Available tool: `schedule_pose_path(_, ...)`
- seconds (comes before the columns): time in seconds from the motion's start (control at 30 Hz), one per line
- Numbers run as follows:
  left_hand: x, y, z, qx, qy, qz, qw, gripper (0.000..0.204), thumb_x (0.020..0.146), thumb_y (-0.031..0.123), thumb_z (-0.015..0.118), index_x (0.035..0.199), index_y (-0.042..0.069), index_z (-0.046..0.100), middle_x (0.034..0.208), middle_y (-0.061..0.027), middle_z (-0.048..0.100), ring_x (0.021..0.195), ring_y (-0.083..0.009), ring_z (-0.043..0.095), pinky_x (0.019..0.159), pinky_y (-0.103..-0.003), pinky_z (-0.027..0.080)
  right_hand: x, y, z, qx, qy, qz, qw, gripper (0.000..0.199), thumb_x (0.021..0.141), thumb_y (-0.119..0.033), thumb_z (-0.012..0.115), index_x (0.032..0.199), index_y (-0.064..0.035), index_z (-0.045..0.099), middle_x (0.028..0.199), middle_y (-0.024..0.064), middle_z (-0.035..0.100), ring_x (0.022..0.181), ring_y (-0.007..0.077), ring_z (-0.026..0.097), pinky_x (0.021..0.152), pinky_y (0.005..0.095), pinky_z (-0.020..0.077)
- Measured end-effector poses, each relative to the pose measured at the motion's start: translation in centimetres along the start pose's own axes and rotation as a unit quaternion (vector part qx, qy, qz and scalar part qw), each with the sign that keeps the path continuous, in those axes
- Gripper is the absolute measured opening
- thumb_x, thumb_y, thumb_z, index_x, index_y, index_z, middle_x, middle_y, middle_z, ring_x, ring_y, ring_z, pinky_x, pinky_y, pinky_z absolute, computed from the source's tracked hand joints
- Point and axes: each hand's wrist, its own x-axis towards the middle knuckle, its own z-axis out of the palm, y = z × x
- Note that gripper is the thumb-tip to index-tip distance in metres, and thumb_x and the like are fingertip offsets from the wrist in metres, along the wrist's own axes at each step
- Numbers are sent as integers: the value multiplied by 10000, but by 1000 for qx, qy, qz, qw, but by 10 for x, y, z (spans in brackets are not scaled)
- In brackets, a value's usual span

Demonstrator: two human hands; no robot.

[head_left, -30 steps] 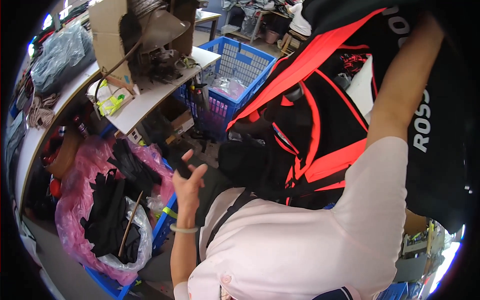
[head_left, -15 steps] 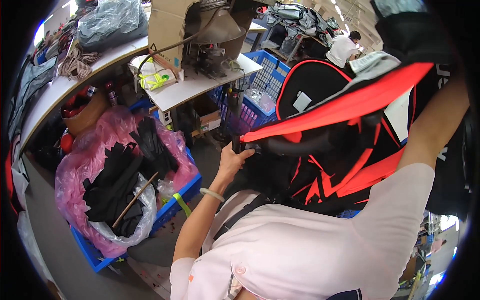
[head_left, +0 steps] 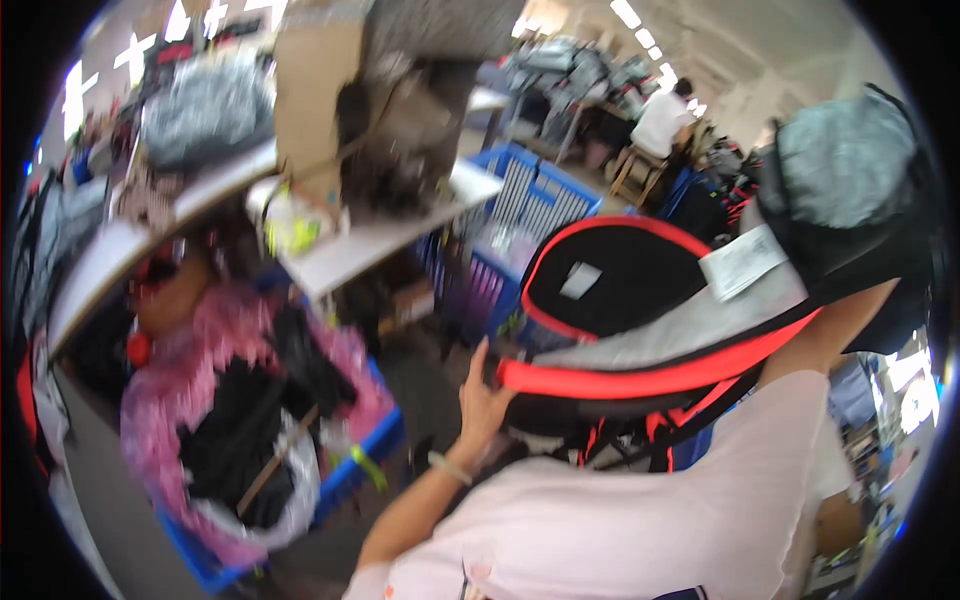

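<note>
A half-sewn black bag (head_left: 660,378) with red trim and a grey lining stretches in front of me to the right. My left hand (head_left: 484,405) is at its left end, thumb and fingers closed about the tip of the red-trimmed edge, the index finger pointing up. Behind that edge stands a rounded black panel (head_left: 625,275) with red piping and a small white tag. A white printed label (head_left: 745,262) lies on the grey lining. My right arm (head_left: 835,330) reaches out at the right; its hand is hidden behind the black and grey fabric (head_left: 850,165).
At my left, a blue crate (head_left: 345,460) lined with pink plastic holds black cloth pieces and a stick. A white worktable (head_left: 350,255) with a cardboard box (head_left: 318,100) stands ahead. Beyond are a blue basket (head_left: 540,190) and a seated person (head_left: 660,120).
The bag's red-trimmed edge has swung lower and its grey lining now faces up. My right arm has come down, and my left hand is slightly lower. The whole view has tilted and blurred.
</note>
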Motion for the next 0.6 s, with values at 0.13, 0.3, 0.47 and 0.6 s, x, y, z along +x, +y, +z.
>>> schedule_pose_path(0.13, -1, -2, -3, -18, -107, -181, 978, 274, 761, 104, 651, 1020, 22, 618, 600, -31, 565, 511, -81, 518, 472, -242, 420, 29, 6, -38, 15, 32, 52, 998, 427, 670, -331, 657, 665, 81, 547, 652, 217, 576, 624, 318, 581, 543, 439, 404)
schedule_pose_path(0.3, 11, 28, -15, -111, -47, -191, 974, 201, 769, 68, 626, 964, 18, 625, 616, 8, 552, 498, -64, 477, 447, -214, 376, 25, 24, -60, 18, 6, 128, 992, 423, 679, -337, 658, 679, 73, 554, 662, 198, 582, 633, 296, 580, 552, 424, 407)
schedule_pose_path(0.47, 35, 69, -48, -161, 3, -112, 981, 163, 769, 38, 593, 930, 23, 617, 660, 27, 536, 535, -49, 453, 481, -199, 365, -3, 45, -70, 19, -52, 217, 975, 419, 687, -343, 658, 693, 65, 562, 672, 180, 587, 642, 275, 579, 562, 409, 410)
schedule_pose_path(0.6, 36, 92, -87, -130, 94, -13, 987, 172, 761, 13, 583, 927, 25, 628, 706, 22, 553, 598, -52, 483, 519, -191, 374, -50, 47, -59, 54, -140, 313, 938, 416, 694, -348, 659, 704, 58, 568, 680, 164, 591, 649, 258, 578, 570, 398, 412)
